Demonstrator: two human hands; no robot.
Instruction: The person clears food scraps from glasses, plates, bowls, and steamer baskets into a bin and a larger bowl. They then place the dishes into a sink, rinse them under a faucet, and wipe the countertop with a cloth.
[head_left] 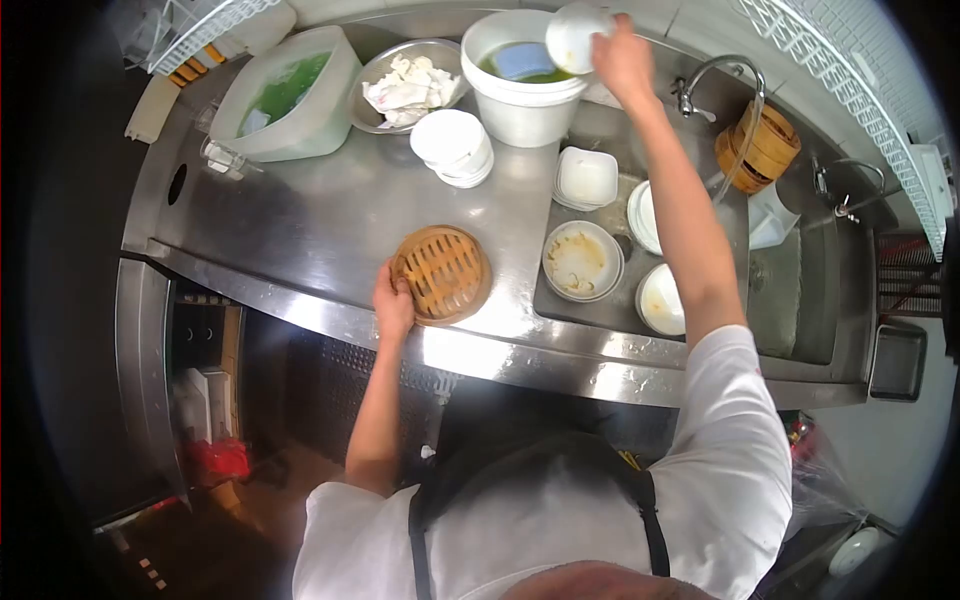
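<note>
My left hand point(394, 300) grips the left edge of a round bamboo steamer basket point(440, 275), its slatted side facing up, at the counter's front edge. Stretched far forward, my right hand point(624, 62) holds a white bowl point(578, 38) tilted over the rim of a white bucket point(525, 110). Inside that bucket is green liquid with a pale blue block-like thing point(524, 62). A stack of white bowls point(450, 140) stands just left of the bucket. Below my right forearm are square white dishes point(587, 177) and a round bowl with food scraps point(580, 262).
A tub of green liquid point(300, 130) and a metal bowl of crumpled white cloths point(410, 88) stand at the back left. Glasses point(222, 158) lie near the tub. Toward the right are a faucet point(720, 62), stacked bamboo steamers point(765, 145) and a sink point(778, 300).
</note>
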